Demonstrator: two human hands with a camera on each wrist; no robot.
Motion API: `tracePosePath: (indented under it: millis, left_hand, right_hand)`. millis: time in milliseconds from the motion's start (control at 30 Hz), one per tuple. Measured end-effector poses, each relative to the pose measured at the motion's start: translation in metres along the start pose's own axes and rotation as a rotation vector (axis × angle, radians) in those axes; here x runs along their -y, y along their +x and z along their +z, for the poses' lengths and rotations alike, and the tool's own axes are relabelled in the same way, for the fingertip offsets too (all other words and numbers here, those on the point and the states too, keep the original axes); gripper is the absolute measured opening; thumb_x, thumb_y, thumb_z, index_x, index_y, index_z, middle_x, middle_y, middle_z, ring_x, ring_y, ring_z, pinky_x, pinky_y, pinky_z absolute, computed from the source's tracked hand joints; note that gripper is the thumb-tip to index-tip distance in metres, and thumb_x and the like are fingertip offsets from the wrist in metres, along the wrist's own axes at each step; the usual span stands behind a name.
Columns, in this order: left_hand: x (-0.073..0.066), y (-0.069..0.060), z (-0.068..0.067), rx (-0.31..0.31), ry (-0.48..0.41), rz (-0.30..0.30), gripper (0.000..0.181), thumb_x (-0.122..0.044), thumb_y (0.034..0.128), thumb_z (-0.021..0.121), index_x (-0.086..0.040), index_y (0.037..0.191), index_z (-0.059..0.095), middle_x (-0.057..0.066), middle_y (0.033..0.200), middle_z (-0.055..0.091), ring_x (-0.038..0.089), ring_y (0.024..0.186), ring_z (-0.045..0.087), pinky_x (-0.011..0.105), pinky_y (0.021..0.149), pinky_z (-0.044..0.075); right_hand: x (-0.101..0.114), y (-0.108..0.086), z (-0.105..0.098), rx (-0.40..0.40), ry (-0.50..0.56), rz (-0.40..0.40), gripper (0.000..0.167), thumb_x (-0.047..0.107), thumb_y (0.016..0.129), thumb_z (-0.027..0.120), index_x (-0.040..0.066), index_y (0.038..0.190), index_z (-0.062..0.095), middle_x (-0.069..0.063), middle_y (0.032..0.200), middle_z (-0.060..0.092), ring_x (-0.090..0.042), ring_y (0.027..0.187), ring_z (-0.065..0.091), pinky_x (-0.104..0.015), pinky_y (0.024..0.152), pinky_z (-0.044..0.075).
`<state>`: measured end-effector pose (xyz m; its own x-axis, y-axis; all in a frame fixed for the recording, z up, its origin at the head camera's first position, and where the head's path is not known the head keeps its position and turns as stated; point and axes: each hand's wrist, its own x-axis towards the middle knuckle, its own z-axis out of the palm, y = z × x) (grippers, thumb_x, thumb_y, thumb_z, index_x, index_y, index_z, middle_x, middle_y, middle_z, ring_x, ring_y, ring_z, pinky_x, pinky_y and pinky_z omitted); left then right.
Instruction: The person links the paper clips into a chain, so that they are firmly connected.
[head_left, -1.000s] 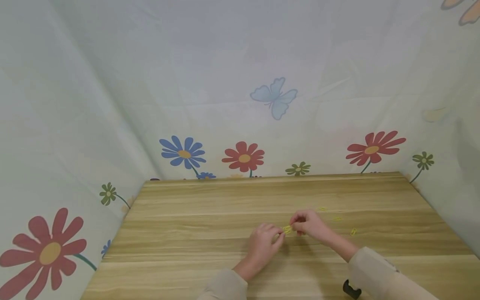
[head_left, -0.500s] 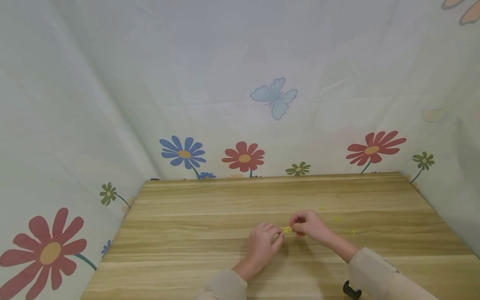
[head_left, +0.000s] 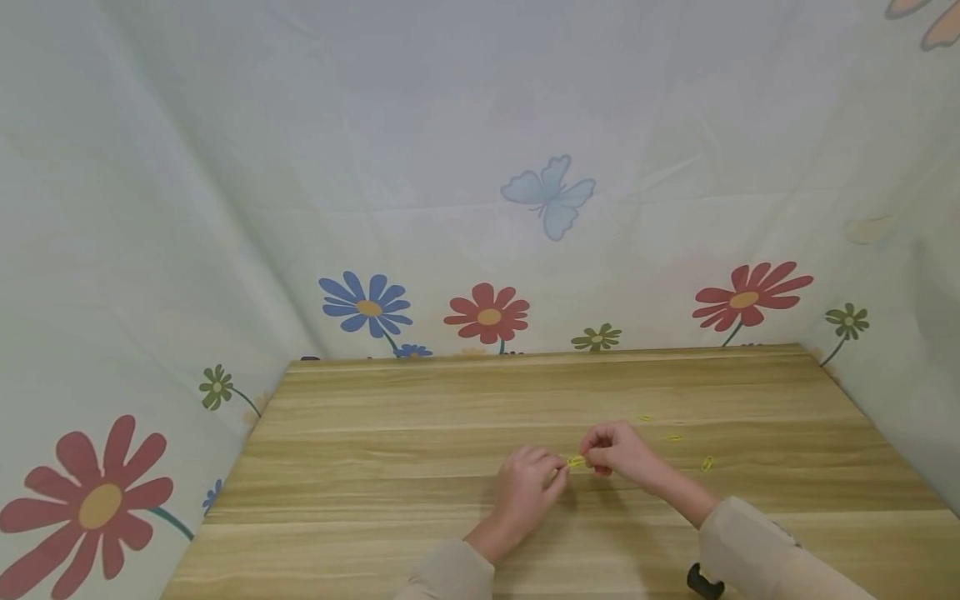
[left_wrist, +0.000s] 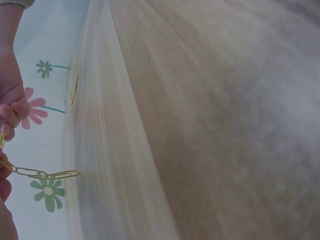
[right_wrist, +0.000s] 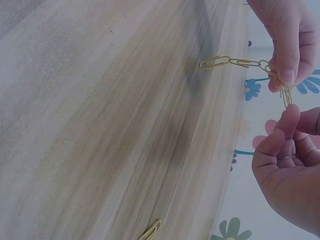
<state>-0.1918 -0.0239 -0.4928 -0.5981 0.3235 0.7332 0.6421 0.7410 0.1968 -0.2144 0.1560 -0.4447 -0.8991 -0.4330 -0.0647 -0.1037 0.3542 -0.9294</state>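
Note:
Over the table, my left hand (head_left: 527, 487) pinches a chain of yellow paper clips (right_wrist: 242, 63) between thumb and fingertips. Several linked clips dangle from it towards the tabletop in both wrist views. My right hand (head_left: 621, 452), just to the right, pinches the end of a yellow paper clip (right_wrist: 286, 95) that bridges the two hands. Fingertips of the left hand cover the spot where this clip meets the chain, so I cannot tell whether they are linked. In the left wrist view the left hand (left_wrist: 5, 217) shows only in part at the edge.
Loose yellow paper clips lie right of the hands: one at the back (head_left: 647, 417), a middle clip (head_left: 675, 437) and a nearer clip (head_left: 707, 463). A black object (head_left: 705, 581) is by the right sleeve. A flowered cloth (head_left: 420, 208) rises behind the wooden table (head_left: 375, 417).
Both hands stay in nearly the same place. The yellow clip between them has shifted and turned slightly; the right fingers have moved very little. The loose clips have not moved.

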Motion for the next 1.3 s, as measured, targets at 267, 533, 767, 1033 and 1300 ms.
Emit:
tracePosePath:
  millis: [267,533,767,1033,1300]
  left_hand:
    - [0.001,-0.001,0.001,-0.023,0.022,0.022,0.004,-0.021,0.0705,0.070,-0.019,0.071,0.067,-0.011,0.072,0.064,0.004,0.070,0.056,0.019,0.064,0.043]
    - [0.000,0.000,-0.001,-0.033,0.029,0.046,0.005,-0.020,0.0694,0.070,-0.019,0.068,0.065,-0.011,0.070,0.063,0.004,0.068,0.055,0.019,0.063,0.042]
    - [0.005,-0.003,0.001,-0.054,0.047,0.035,0.006,-0.019,0.0678,0.071,-0.019,0.066,0.065,-0.010,0.069,0.063,0.005,0.067,0.056,0.018,0.062,0.043]
    - [0.009,-0.003,-0.001,-0.054,0.044,0.037,0.006,-0.019,0.0684,0.071,-0.019,0.067,0.065,-0.010,0.069,0.063,0.005,0.068,0.057,0.019,0.063,0.044]
    - [0.010,-0.006,-0.002,0.019,-0.043,-0.034,0.005,-0.021,0.0742,0.068,-0.017,0.072,0.066,-0.009,0.074,0.064,0.006,0.072,0.057,0.020,0.067,0.045]
  right_hand:
    - [0.001,-0.002,0.001,0.007,0.045,0.042,0.013,0.001,0.077,0.054,-0.011,0.082,0.056,-0.001,0.063,0.053,-0.009,0.052,0.051,-0.028,0.051,0.045]
    - [0.005,-0.004,0.001,-0.006,0.075,0.089,0.014,0.001,0.079,0.053,-0.012,0.084,0.055,-0.001,0.063,0.054,-0.011,0.053,0.052,-0.029,0.053,0.047]
    - [0.002,-0.005,-0.002,-0.009,0.069,0.103,0.014,0.002,0.080,0.052,-0.010,0.084,0.055,-0.003,0.065,0.054,-0.010,0.054,0.052,-0.032,0.056,0.049]
    - [-0.002,-0.004,-0.006,0.002,0.048,0.098,0.012,0.003,0.080,0.051,-0.008,0.083,0.056,-0.004,0.066,0.055,-0.012,0.056,0.053,-0.034,0.058,0.049]
    - [0.002,-0.005,-0.005,-0.006,0.033,0.082,0.013,0.001,0.079,0.052,-0.010,0.083,0.056,-0.004,0.065,0.054,-0.011,0.055,0.052,-0.032,0.056,0.049]
